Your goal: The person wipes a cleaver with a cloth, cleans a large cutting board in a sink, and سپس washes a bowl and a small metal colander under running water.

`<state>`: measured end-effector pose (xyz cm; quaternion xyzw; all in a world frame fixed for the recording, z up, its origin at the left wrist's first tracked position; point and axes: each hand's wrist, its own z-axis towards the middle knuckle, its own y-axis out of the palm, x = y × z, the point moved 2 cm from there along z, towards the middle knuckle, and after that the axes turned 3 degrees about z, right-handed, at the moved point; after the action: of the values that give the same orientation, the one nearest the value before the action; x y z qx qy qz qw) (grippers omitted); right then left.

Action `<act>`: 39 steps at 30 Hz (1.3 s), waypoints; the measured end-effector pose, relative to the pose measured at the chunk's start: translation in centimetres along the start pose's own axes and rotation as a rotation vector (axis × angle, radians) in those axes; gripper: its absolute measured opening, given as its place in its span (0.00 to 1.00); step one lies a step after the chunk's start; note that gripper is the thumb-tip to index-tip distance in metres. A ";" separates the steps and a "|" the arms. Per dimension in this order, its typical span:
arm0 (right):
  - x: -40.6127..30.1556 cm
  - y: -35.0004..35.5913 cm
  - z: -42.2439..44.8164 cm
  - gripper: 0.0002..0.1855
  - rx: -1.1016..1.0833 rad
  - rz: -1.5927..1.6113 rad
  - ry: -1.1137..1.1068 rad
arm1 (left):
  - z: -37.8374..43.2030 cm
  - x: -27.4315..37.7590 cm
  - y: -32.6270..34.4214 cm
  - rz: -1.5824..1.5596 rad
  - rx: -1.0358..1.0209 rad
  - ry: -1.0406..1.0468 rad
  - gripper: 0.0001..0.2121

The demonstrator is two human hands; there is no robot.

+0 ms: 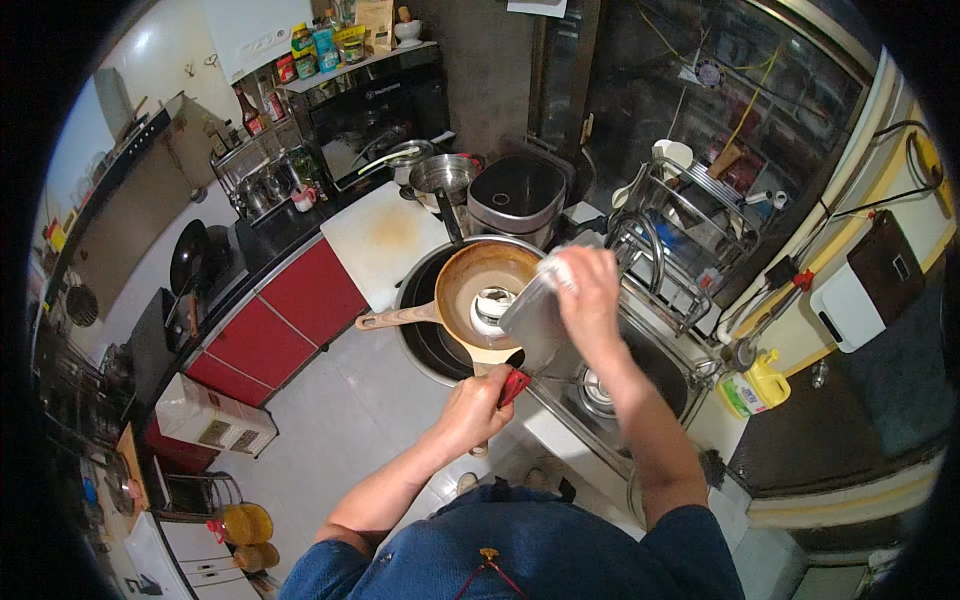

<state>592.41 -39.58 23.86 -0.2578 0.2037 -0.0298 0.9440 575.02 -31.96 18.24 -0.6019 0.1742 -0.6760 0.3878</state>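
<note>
My left hand [472,409] grips the red handle [514,388] of a broad-bladed cleaver [536,322]. The grey blade stands tilted upward from that fist. At its upper end my right hand [589,289] presses a white wad [556,271], cloth or sponge, against the blade; its fingers are slightly blurred. Beneath and left of the blade lies a brown-rimmed frying pan [450,281] with a wood-look handle [397,316]. A small white dish [484,319] with a round metal-rimmed piece [495,300] sits inside it. The pan rests over a large dark wok [420,349].
A steel sink [660,367] lies at right, with a wire dish rack [667,247] behind it and a yellow detergent bottle [754,386] beyond. A white cutting board [386,240], a steel pot [442,176] and a rice cooker [517,214] stand behind the wok.
</note>
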 end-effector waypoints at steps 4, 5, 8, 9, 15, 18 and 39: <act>-4.0 2.8 -3.2 0.14 -0.112 0.200 -0.179 | -0.3 -1.5 0.3 -0.014 0.026 -0.048 0.12; -3.7 2.6 -3.1 0.13 -0.106 0.221 -0.167 | -0.2 -1.3 0.1 -0.005 0.036 -0.021 0.12; 0.3 0.0 -0.3 0.12 0.092 -0.004 -0.021 | 0.0 -0.6 0.5 0.001 0.024 -0.007 0.11; 0.4 -0.2 -0.4 0.11 0.123 -0.012 -0.011 | 0.3 -0.5 0.7 0.003 0.016 0.005 0.11; -4.2 2.7 -4.8 0.11 -0.305 0.436 -0.048 | -0.1 -3.3 1.3 -0.022 0.036 -0.125 0.14; -2.6 -2.7 -1.3 0.10 -0.086 0.784 0.521 | -0.2 -2.4 -0.8 -0.232 0.181 -0.082 0.21; -4.1 0.3 -1.9 0.19 -0.108 0.301 -0.105 | -1.0 -3.3 -2.3 -2.283 -0.284 -0.172 0.19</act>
<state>587.84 -39.54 23.69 -0.2758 0.1917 0.1364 0.9320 573.23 -28.32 17.44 -0.4911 -0.4243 -0.5642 -0.5103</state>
